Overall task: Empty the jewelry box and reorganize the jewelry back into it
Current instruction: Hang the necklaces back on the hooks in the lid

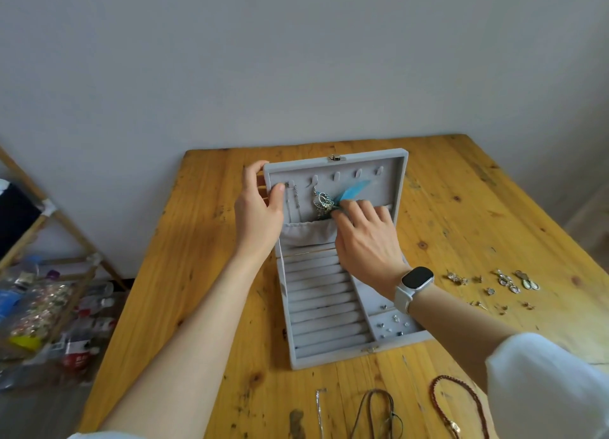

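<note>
The grey jewelry box (324,306) stands open on the wooden bench (184,273), its lid (392,181) raised toward the wall. The left hand (260,207) has its grip on the lid's left edge, thumb in front and fingers curled behind, where they are mostly hidden. The right hand (365,237) reaches into the lid and pinches a necklace (323,201) with a blue feather (356,188); its fingertips are partly hidden by the pendant, so the exact hold is hard to make out. The wrist with its watch (416,282) covers part of the box's right compartments, where small studs (393,323) show. Earrings (507,283) lie on the bench to the right. Cords (375,412) and a beaded strand (461,405) are cut off by the bottom edge.
</note>
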The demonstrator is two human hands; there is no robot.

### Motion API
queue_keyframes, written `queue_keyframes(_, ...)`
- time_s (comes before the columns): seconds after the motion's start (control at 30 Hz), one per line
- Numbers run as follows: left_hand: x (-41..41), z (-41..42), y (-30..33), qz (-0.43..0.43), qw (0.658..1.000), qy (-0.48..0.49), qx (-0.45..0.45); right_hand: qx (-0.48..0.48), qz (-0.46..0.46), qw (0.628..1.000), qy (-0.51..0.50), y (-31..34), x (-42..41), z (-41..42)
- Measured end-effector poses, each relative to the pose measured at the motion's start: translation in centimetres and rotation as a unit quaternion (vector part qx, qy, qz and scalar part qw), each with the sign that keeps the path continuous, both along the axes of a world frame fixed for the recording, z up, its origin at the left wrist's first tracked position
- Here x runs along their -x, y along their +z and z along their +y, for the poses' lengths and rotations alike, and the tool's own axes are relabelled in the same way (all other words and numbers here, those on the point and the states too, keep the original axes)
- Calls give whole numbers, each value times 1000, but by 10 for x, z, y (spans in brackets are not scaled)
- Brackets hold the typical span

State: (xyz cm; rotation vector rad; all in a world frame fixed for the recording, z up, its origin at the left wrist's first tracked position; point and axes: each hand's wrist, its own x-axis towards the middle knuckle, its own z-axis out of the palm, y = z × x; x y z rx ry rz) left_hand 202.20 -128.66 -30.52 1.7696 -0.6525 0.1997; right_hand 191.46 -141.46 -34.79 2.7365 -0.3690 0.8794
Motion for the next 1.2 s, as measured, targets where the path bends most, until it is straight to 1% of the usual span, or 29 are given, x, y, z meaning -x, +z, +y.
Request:
queue_keyframes(0.1, 6, -1, -4, 3, 1000, 27, 7, -55, 26, 998, 26, 0, 0, 0)
queue_keyframes(0.17, 7, -1, -6, 19, 999, 30, 15, -101, 47, 993, 38, 3, 1, -2)
queue_keyframes(0.23, 5, -1, -6, 30, 999, 28, 12, -124, 69, 989, 37, 6, 1, -3)
queue_keyframes(0.3, 3, 0, -6, 30, 999, 27, 6, -131, 78, 988, 36, 8, 1, -3)
queue_keyframes(0.37, 2, 0, -6, 25, 999, 26, -1, -142, 67, 987, 43, 9, 1, -2)
queue_keyframes(0.57, 1, 1, -6, 26, 999, 28, -8, -163, -21, 984, 72, 4, 8, -5)
queue_keyframes(0.63, 2, 1, -6, 26, 999, 29, -10, -149, -7, 986, 70, 5, 7, -7)
queue_keyframes(0.73, 2, 1, -5, 29, 999, 32, -16, -110, 50, 991, 61, 6, 5, -7)
queue_keyframes(0.8, 2, 1, -5, 31, 999, 34, -21, -146, 60, 986, 60, 6, 7, -6)
queue_keyframes(0.87, 3, 2, -4, 35, 998, 34, -27, -215, 31, 974, 59, 9, 9, -6)
queue_keyframes(0.9, 3, 2, -4, 37, 998, 35, -29, -233, 17, 970, 60, 10, 9, -5)
queue_keyframes(0.97, 4, 2, -3, 38, 998, 39, -32, -221, 10, 973, 63, 12, 8, -2)
queue_keyframes(1.07, 5, 2, -2, 42, 998, 42, -37, -184, 23, 982, 49, 10, 6, 0)
queue_keyframes(1.17, 8, 2, -2, 51, 997, 41, -44, -160, 78, 984, 25, 9, 4, 3)
queue_keyframes(1.2, 8, 2, -3, 57, 997, 39, -47, -167, 87, 982, 18, 8, 4, 3)
